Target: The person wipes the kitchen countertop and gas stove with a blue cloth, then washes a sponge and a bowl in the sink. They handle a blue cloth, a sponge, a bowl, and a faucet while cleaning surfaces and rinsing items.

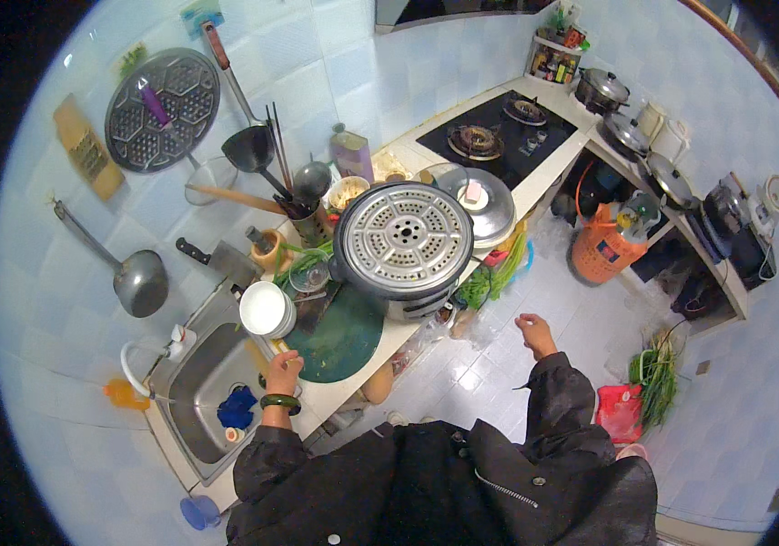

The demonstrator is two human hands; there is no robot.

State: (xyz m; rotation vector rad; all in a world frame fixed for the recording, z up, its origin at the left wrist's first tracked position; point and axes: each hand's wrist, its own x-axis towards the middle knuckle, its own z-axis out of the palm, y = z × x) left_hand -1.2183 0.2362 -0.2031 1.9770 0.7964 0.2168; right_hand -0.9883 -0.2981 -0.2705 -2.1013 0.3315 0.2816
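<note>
My left hand (pixel 285 370), with a dark green bangle at its wrist, is over the counter edge between the sink and the round green cutting board (pixel 342 341). It seems to hold nothing, its fingers loosely curled. My right hand (pixel 536 334) hangs over the tiled floor, fingers bent, and whether anything small is in it cannot be told. Between and beyond the hands stands a large electric cooker (pixel 417 307) with a perforated metal steamer plate (pixel 406 235) on top. Stacked white bowls (pixel 265 309) and a clear glass bowl (pixel 309 271) sit left of it.
The steel sink (pixel 202 362) holds a dark blue cloth (pixel 236 407). A cleaver (pixel 219 259) leans at the wall. Behind the cooker are a domed metal lid (pixel 488 208) and a gas hob (pixel 499 136). An orange basket (pixel 604 246) and leafy greens (pixel 659 389) are on the floor.
</note>
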